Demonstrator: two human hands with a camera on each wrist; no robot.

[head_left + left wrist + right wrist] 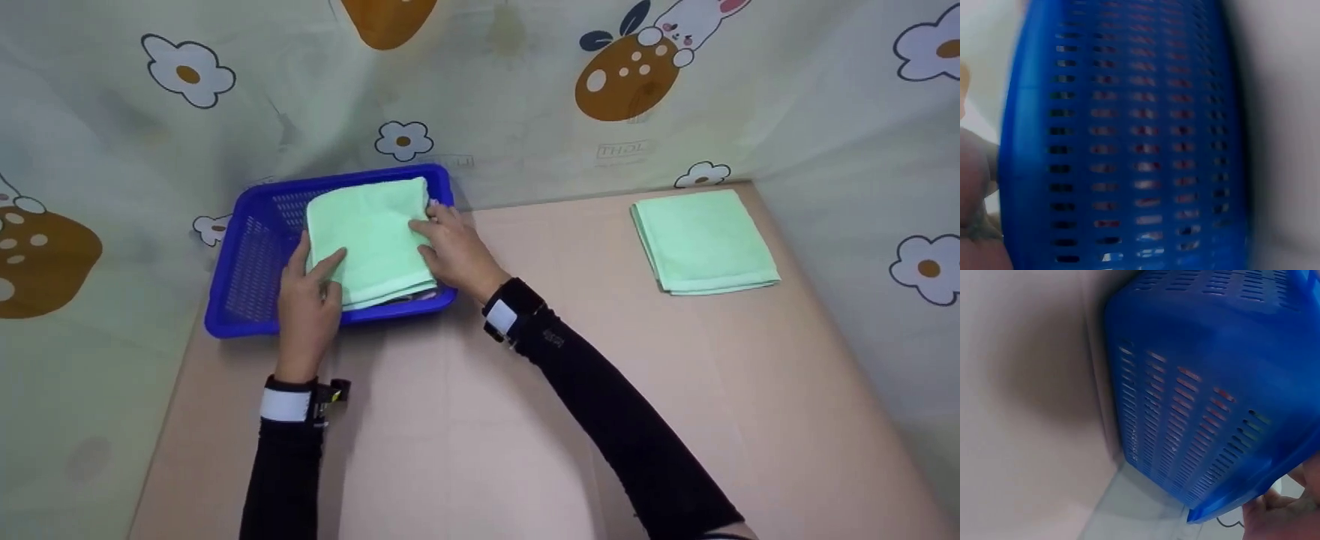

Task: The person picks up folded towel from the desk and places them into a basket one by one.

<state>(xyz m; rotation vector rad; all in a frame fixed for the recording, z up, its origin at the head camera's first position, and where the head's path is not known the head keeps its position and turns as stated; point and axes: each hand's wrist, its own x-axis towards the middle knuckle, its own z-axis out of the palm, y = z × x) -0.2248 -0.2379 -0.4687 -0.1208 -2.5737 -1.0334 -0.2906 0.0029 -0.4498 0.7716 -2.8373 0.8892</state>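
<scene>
A folded light green cloth (371,236) lies in the right part of a blue plastic basket (247,328). My left hand (307,307) reaches over the basket's front rim, its fingers resting at the cloth's left edge and on its top. On the opposite side my right hand (461,251) touches the cloth's right edge, with fingertips laid on the upper face. Under the cloth, bits of other fabric show at the front. Both wrist views look mostly at the basket's slotted outer walls, with part of the left hand (977,191) and right hand (1286,514) at the rim.
A second folded light green cloth (705,241) lies at the table's back right. The basket stands at the back left of the beige table (465,420), close to a patterned curtain (510,97) that hangs around the back and sides.
</scene>
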